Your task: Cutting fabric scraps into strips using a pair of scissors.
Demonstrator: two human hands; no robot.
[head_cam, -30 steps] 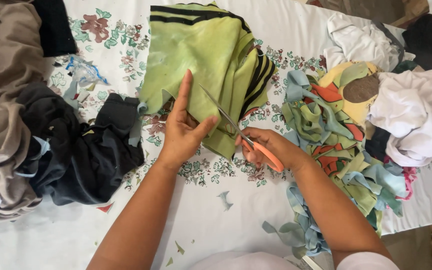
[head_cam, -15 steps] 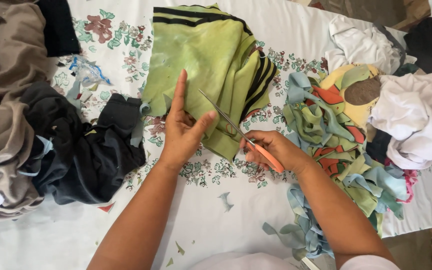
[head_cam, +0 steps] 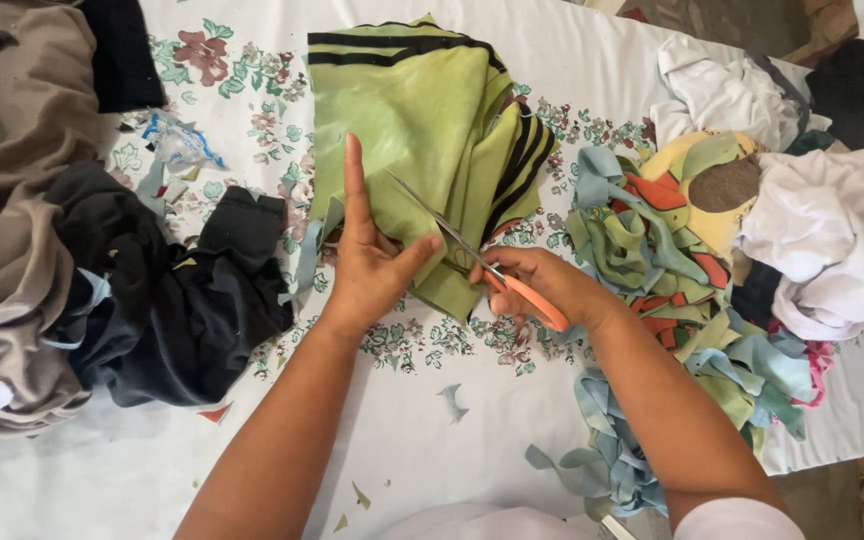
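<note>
In the head view, a folded green cloth with black stripes lies at the upper centre of the frame on a white table cover printed with flowers. The left hand lies flat on the cloth's lower edge, fingers released and stretched upward, thumb spread to the right. Just right of it, the right hand is clenched around the orange handles of a pair of scissors, whose blades stand apart over the cloth. A heap of cut fabric strips fills the right of the frame; dark clothes are piled at the left.
</note>
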